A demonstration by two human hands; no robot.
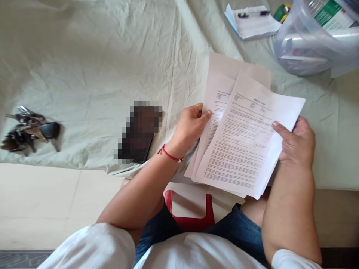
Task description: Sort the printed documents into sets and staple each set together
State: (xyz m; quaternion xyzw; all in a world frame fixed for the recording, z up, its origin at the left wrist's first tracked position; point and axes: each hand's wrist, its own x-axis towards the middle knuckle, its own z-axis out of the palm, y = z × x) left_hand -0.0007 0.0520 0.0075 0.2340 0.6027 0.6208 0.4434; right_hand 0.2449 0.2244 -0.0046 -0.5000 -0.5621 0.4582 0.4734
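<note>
Several printed paper sheets (246, 138) are held up between my two hands, tilted and fanned so that the ones behind show at the left and top. My left hand (192, 121) pinches the left edge of the rear sheets, thumb on the front. On the right edge, my right hand (297, 140) grips the front sheets with its thumb over the print and its fingers behind, mostly hidden. The text is too small to read. A dark phone (140, 134), partly blurred out, lies on the cloth to the left of my left forearm.
A bunch of keys (33, 129) lies at the left of the cloth-covered surface (92, 56). At the top right are a notepad (258, 28) with a black pen (254, 14) and a clear plastic container (303, 45) holding a bottle. A red stool (190, 222) shows between my legs.
</note>
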